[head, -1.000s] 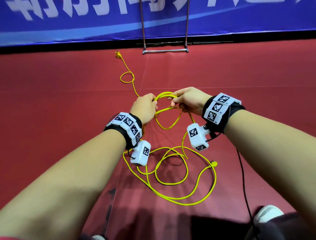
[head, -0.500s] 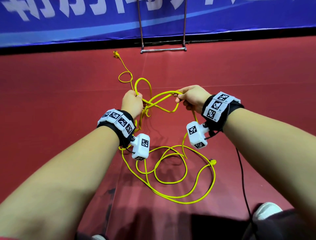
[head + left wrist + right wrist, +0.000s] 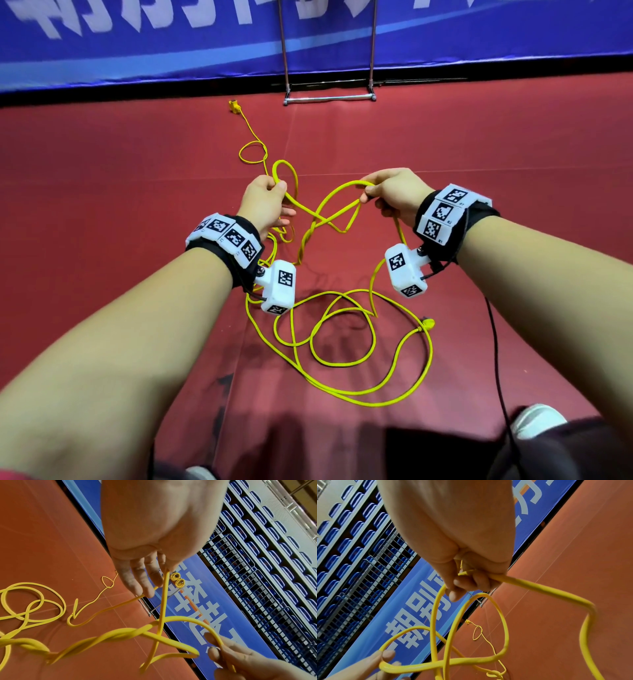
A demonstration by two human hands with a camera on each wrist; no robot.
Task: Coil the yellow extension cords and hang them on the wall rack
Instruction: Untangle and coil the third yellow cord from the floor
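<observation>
A yellow extension cord (image 3: pixel 318 222) stretches between my hands as a twisted strand, above the red floor. My left hand (image 3: pixel 279 186) pinches a small raised loop of it between thumb and fingers (image 3: pixel 142 580). My right hand (image 3: pixel 366 195) grips another bend of the cord in curled fingers (image 3: pixel 467 581). The rest of the cord lies in loose loops on the floor below my wrists, with one plug (image 3: pixel 428 323) at the right. The far end trails off to a second plug (image 3: pixel 234 105) near the wall. Two coiled yellow cords (image 3: pixel 177 580) hang on the wire rack (image 3: pixel 240 574).
A metal stand base (image 3: pixel 329 99) sits on the floor against the blue banner (image 3: pixel 171 51). A black cable (image 3: pixel 496 359) hangs from my right wrist. My white shoe (image 3: pixel 537 418) is at the lower right. Red floor spreads out on both sides.
My hands have drawn apart. The left hand moved left and lifted a small loop, and the cord between the hands pulled out into a twisted strand.
</observation>
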